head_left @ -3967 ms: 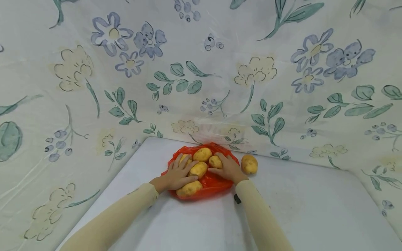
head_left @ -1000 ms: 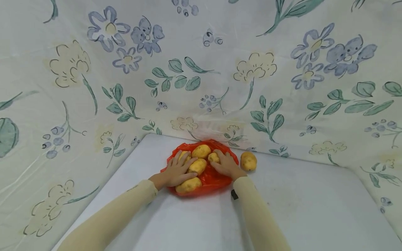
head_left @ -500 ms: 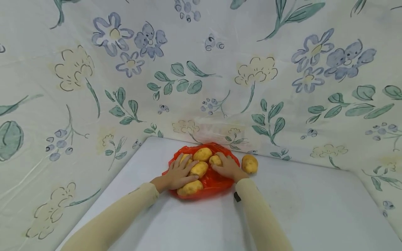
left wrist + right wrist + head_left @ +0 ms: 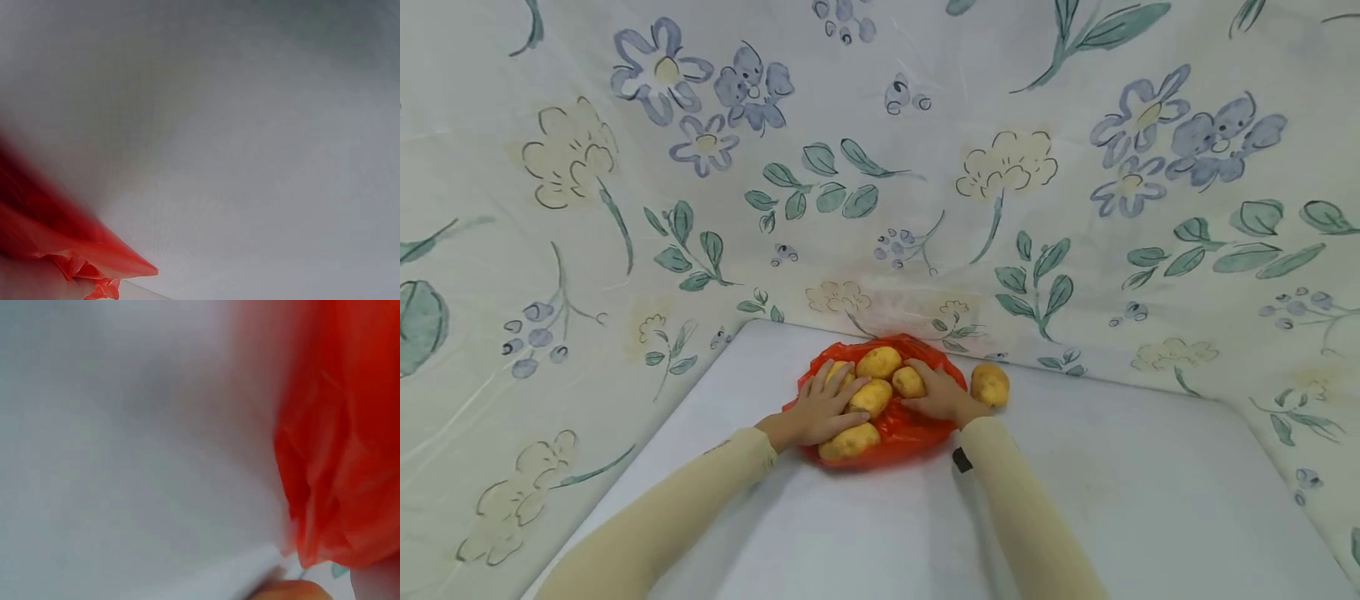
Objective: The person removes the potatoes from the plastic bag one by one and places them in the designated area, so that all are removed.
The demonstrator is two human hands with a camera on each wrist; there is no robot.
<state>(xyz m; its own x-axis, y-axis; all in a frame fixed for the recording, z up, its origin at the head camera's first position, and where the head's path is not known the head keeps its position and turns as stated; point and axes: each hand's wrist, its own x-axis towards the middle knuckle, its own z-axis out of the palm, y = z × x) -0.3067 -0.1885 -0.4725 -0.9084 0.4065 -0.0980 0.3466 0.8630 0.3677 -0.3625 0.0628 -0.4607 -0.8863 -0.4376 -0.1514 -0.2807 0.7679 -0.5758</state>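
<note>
I read this step as steadying potatoes [image 4: 871,397] in red bag [image 4: 904,427], lower ctr of frame. L hand [image 4: 820,412] lies spread on them, ungripping; R hand [image 4: 942,395] at small potato [image 4: 907,382], can't tell if gripping. Any lift prob. needs firmer hold.

Arms [image 4: 658,510] outstretched, left grip [image 4: 820,412] splayed, right grip [image 4: 942,393] with thumb [image 4: 916,405] apart.

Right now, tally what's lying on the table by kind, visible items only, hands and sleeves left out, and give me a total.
Potatoes: 6 (5 surrounded by red plastic, 1 loose potato outside it)
Red plastic bag: 1
Total: 7 in view; more could be hidden underneath.
</note>
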